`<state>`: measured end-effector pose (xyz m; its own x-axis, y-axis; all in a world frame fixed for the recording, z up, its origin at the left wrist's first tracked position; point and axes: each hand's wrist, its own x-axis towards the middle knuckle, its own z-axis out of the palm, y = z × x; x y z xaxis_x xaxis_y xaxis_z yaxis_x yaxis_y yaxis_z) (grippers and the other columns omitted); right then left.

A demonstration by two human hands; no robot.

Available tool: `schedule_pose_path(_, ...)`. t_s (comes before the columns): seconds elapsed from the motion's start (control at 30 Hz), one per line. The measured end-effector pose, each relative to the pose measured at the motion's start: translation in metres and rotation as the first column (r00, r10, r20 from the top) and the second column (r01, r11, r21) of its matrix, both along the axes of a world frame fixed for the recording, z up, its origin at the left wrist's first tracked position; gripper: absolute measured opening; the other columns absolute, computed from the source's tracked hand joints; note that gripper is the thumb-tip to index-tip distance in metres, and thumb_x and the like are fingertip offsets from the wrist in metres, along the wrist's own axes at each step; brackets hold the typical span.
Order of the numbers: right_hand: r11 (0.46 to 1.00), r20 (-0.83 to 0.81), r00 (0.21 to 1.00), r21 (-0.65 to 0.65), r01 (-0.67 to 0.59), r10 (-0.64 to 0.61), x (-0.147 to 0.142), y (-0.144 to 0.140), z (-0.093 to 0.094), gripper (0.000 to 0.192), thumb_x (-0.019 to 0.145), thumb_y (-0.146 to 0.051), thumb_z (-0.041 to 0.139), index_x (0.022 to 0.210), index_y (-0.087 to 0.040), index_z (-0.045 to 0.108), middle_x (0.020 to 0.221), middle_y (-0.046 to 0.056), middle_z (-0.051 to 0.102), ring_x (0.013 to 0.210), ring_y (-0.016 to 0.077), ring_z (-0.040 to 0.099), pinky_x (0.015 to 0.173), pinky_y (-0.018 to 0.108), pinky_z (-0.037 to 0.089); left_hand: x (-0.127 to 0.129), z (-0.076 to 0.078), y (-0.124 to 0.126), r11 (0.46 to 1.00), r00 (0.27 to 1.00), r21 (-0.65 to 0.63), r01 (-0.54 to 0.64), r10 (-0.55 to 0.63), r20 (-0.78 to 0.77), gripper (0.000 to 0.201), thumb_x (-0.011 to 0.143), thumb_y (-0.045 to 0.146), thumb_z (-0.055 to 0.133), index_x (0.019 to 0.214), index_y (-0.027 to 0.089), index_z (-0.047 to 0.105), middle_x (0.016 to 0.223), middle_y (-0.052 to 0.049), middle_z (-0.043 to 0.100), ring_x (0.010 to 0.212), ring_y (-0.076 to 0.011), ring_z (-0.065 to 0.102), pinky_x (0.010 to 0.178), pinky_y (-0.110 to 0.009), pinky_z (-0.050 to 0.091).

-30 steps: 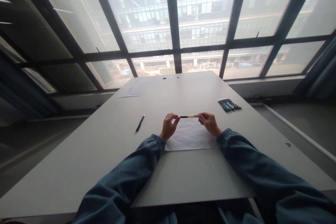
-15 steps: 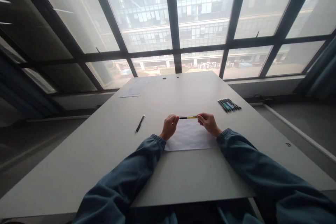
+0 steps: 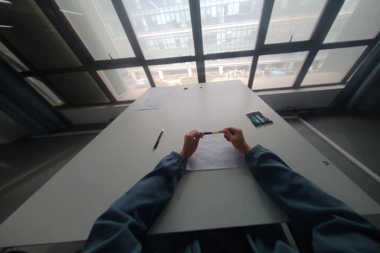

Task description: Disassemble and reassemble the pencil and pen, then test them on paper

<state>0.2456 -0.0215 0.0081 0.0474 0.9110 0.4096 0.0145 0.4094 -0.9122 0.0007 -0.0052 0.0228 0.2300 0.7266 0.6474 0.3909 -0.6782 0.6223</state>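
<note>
A yellow and black pen is held level above the table between my two hands. My left hand pinches its black end with the fingertips. At the other end, my right hand is closed on the yellow part, with thumb and fingers pressed together. Below the pen lies a white sheet of paper, its sides partly covered by my hands. To the left of my left hand a black pen rests on the table at a slant.
Several pens lie side by side on the right of the white table. Sheets of paper sit at the far left. Large windows with dark frames stand beyond the table's far edge.
The fingers of my left hand have shifted slightly on the black end of the pen. Otherwise the hands, pen and paper look almost the same.
</note>
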Motion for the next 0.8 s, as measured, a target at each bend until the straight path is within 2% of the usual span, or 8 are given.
schedule_pose_path(0.3,1.000,-0.019,1.000,-0.002,0.025,-0.025,0.0027,0.0013,-0.0012,0.037,0.084,-0.051,0.066,0.074,-0.016,0.068,0.056,0.000,0.056,0.047,0.0100,0.046,0.041,0.023,0.034,0.0009,0.0059,-0.0051,0.998,0.996,0.046,-0.046,0.043,0.076,0.027,0.096,0.034,0.056,0.086,0.019,0.075,0.089,-0.006,0.074,0.078,-0.0175,0.066,0.073,-0.030,0.051)
schedule_pose_path(0.6,0.999,-0.037,0.998,-0.009,0.042,-0.042,0.0017,-0.0010,0.0030,0.036,0.083,-0.050,0.067,0.073,-0.016,0.067,0.056,-0.001,0.056,0.047,0.0100,0.046,0.041,0.023,0.034,0.0020,0.0046,-0.0038,0.995,0.991,0.061,-0.084,0.077,0.105,0.019,0.094,0.033,0.059,0.096,0.020,0.073,0.088,-0.005,0.071,0.076,-0.0152,0.064,0.066,-0.026,0.051)
schedule_pose_path(0.8,0.998,-0.029,0.998,-0.018,0.058,-0.058,0.0021,-0.0001,0.0029,0.038,0.082,-0.053,0.067,0.073,-0.016,0.066,0.056,0.000,0.056,0.047,0.0107,0.046,0.041,0.023,0.035,0.0049,0.0043,-0.0036,0.995,0.995,0.094,-0.033,0.024,0.095,0.017,0.094,0.027,0.057,0.101,0.020,0.072,0.087,-0.005,0.068,0.074,-0.0130,0.062,0.064,-0.024,0.051)
